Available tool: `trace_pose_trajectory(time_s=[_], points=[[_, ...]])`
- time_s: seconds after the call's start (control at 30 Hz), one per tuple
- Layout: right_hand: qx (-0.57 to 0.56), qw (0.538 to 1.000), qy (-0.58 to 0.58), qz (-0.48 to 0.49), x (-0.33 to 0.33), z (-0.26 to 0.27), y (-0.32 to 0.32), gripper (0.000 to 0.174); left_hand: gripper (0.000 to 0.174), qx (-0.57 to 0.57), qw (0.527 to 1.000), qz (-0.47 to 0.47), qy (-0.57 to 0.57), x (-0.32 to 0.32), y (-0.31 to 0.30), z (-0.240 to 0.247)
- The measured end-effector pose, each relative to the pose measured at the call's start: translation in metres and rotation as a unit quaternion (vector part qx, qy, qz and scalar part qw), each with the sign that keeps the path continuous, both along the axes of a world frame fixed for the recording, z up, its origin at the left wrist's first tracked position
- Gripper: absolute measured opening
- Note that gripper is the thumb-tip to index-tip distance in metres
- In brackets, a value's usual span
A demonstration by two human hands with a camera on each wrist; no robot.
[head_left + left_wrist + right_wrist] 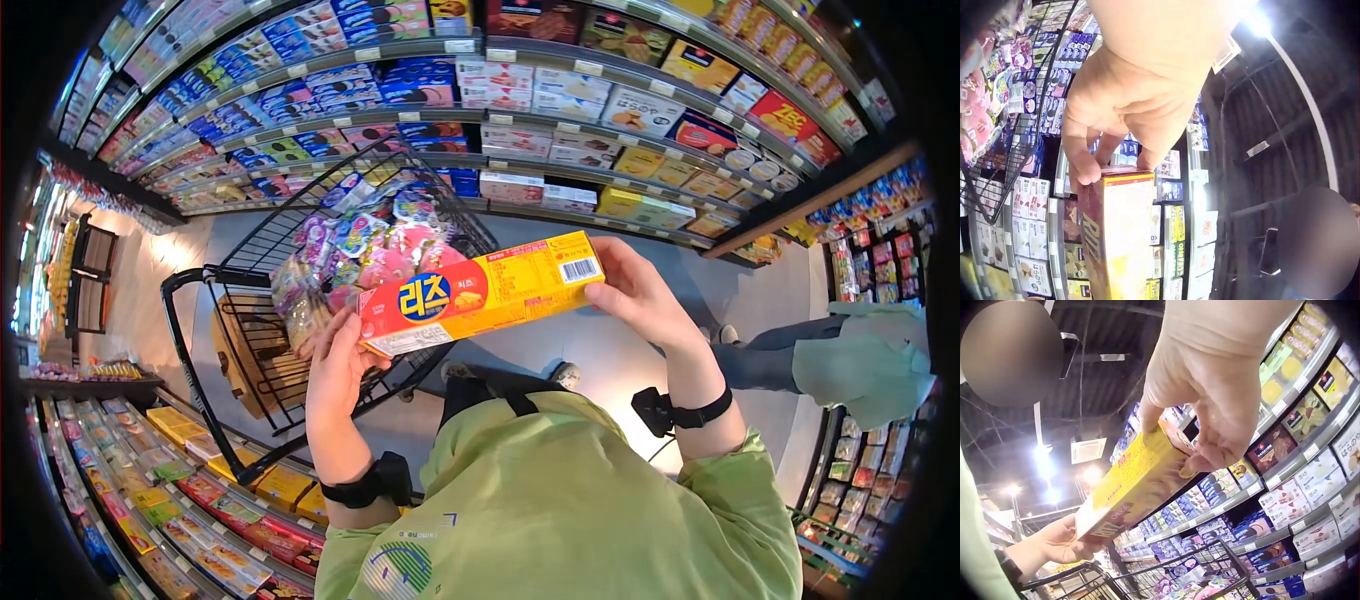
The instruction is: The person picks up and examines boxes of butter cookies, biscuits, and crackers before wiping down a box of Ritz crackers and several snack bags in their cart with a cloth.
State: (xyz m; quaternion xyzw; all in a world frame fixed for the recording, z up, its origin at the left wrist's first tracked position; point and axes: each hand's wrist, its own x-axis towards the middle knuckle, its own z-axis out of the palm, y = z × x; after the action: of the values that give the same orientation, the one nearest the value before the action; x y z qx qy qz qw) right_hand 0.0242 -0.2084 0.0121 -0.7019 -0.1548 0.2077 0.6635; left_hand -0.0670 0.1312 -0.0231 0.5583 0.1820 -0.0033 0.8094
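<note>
A long red and yellow cracker box (480,292) is held level in front of me, above a black wire shopping cart (260,300). My left hand (340,362) grips its red end, fingers curled round the box end (1116,181). My right hand (632,290) grips the yellow end with the barcode; its fingers wrap the box (1141,481) in the right wrist view. The cart holds bags of pink and purple wrapped sweets (360,250).
Shelves of boxed biscuits and snacks (560,100) run ahead, more snack shelves (180,480) stand at lower left. Another person's legs (800,350) stand at the right in the aisle. Grey floor (620,380) lies beneath.
</note>
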Motion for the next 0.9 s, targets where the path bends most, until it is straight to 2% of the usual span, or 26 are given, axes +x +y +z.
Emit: trace_pose_trajectory(time_s=[0.07,0.1,0.13,0.2,0.23,0.27,0.33,0.37,0.4,0.47,0.5,0.53,0.6,0.63,0.77,0.83,0.9], points=[[-0.004,0.999,0.021,-0.025,-0.001,-0.005,-0.024,0.054,0.039,0.014,0.997,-0.007,0.071,0.001,-0.021,0.001],[-0.036,0.996,0.061,-0.05,-0.001,-0.001,-0.035,0.052,0.049,0.065,0.993,-0.026,0.1,0.001,-0.031,0.0],[-0.068,0.99,0.101,-0.074,-0.001,0.001,-0.044,0.051,0.049,0.068,0.992,-0.022,0.1,0.0,-0.042,0.003],[-0.055,0.99,0.1,-0.087,-0.001,0.0,-0.062,0.053,0.058,0.113,0.981,-0.108,0.112,0.0,-0.066,0.01],[-0.073,0.986,0.12,-0.093,0.0,0.002,-0.074,0.054,0.065,0.145,0.975,-0.099,0.14,0.001,-0.08,0.008],[-0.092,0.981,0.14,-0.099,0.001,0.002,-0.086,0.055,0.065,0.148,0.974,-0.095,0.141,0.002,-0.093,0.009],[-0.095,0.98,0.14,-0.102,0.002,-0.004,-0.111,0.055,0.067,0.149,0.974,-0.112,0.126,0.006,-0.116,0.011],[-0.077,0.984,0.132,-0.093,0.002,-0.003,-0.124,0.055,0.058,0.106,0.979,-0.142,0.102,0.007,-0.119,0.007],[-0.06,0.987,0.124,-0.085,0.002,-0.003,-0.137,0.057,0.058,0.109,0.979,-0.143,0.099,0.01,-0.136,0.01],[-0.035,0.992,0.092,-0.074,0.0,-0.008,-0.169,0.06,0.048,0.102,0.992,-0.062,0.035,0.016,-0.174,0.018],[-0.014,0.996,0.062,-0.06,-0.001,-0.01,-0.184,0.067,0.051,0.038,0.989,-0.138,0.024,0.018,-0.175,0.018],[-0.012,0.996,0.057,-0.063,-0.002,-0.011,-0.196,0.067,0.051,0.04,0.989,-0.14,0.019,0.022,-0.188,0.017],[0.033,0.996,0.051,-0.065,-0.005,-0.012,-0.219,0.067,0.055,0.076,0.97,-0.183,-0.142,0.032,-0.214,0.013],[0.054,0.994,0.068,-0.066,-0.004,-0.017,-0.234,0.068,0.066,0.117,0.957,-0.218,-0.152,0.039,-0.218,0.01],[0.111,0.986,0.043,-0.119,-0.004,-0.022,-0.264,0.073,0.077,0.105,0.964,-0.212,-0.122,0.051,-0.261,0.027],[0.16,0.984,0.007,-0.083,-0.004,-0.02,-0.279,0.071,0.077,0.132,0.957,-0.218,-0.142,0.062,-0.272,0.023],[0.172,0.981,0.003,-0.087,0.001,-0.026,-0.289,0.071,0.073,0.168,0.948,-0.217,-0.163,0.075,-0.281,0.021]])
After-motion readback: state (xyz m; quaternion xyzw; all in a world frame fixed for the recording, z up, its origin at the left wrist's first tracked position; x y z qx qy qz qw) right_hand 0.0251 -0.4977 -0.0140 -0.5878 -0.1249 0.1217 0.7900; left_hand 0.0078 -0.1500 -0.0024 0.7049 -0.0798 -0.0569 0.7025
